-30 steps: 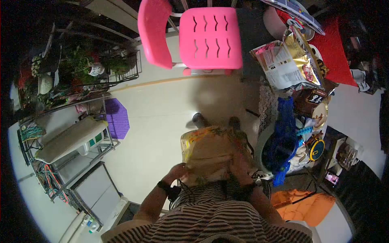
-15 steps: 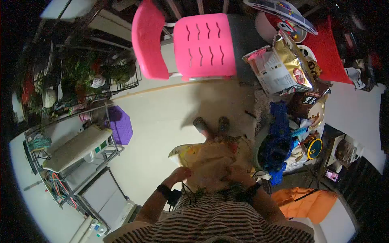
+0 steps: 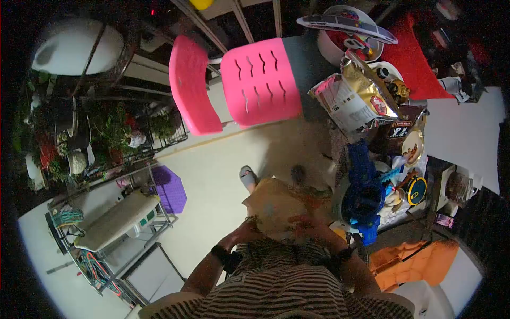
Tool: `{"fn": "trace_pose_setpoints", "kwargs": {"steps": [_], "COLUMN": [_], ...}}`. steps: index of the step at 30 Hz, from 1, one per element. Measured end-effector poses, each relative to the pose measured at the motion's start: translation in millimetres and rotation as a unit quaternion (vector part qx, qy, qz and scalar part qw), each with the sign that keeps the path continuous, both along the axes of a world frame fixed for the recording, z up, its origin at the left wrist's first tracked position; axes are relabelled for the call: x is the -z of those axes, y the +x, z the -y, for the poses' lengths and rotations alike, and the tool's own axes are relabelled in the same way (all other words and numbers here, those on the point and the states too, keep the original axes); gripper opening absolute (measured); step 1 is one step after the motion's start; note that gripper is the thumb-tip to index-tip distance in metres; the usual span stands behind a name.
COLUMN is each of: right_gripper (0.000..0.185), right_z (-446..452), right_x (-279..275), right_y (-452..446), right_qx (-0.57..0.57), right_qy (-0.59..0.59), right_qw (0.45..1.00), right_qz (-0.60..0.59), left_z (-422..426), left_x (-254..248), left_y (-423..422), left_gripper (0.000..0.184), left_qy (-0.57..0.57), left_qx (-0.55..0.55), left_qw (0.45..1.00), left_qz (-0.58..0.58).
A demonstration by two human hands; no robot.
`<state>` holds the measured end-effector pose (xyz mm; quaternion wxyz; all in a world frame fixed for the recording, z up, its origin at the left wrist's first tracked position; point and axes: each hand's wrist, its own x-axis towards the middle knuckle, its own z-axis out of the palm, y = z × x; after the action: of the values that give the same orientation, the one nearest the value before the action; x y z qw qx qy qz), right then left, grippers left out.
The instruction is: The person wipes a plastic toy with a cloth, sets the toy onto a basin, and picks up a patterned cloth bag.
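In front of my waist I hold a wide tan bag-like item (image 3: 276, 207). Coloured patches show at its right side, and blur hides its exact kind. My left hand (image 3: 247, 231) is closed on its lower left edge. On its lower right edge my right hand (image 3: 308, 229) is also closed, though shadow blurs the fingers. Dark bands circle both wrists. Beyond the item a grey slipper (image 3: 247, 178) shows on one foot.
A pink chair (image 3: 260, 82) stands ahead. To the right are a gold foil pouch (image 3: 372, 95), a blue plastic object (image 3: 364, 191), a round yellow-rimmed container (image 3: 415, 190) and an orange cloth (image 3: 414, 260). A metal rack (image 3: 119, 220) and a purple octagonal piece (image 3: 169, 189) are at left.
The tan item has changed shape, its left side drawn in and its top edge raised. My left hand has moved right. The view has shifted, and one foot is further forward-left.
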<state>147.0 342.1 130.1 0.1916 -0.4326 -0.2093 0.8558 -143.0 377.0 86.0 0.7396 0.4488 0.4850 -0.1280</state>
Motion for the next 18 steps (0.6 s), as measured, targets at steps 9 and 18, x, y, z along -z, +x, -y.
{"fn": "trace_pose_setpoints", "kwargs": {"steps": [9,18], "right_gripper": [0.027,0.013], "right_z": [18,-12], "right_x": [6,-74], "right_y": [-65,-95], "right_qx": [0.281,0.538], "right_qy": [0.005,0.010], "right_qw": [0.955,0.815], "right_qz": [0.097,0.215], "left_z": [-89,-148], "left_x": [35,19], "left_y": [-87,-178], "left_gripper": [0.024,0.016], "left_qy": [0.170,0.254], "left_qx": [-0.025,-0.008], "left_qw": [0.984,0.964], "left_qz": [-0.037,-0.080]}}
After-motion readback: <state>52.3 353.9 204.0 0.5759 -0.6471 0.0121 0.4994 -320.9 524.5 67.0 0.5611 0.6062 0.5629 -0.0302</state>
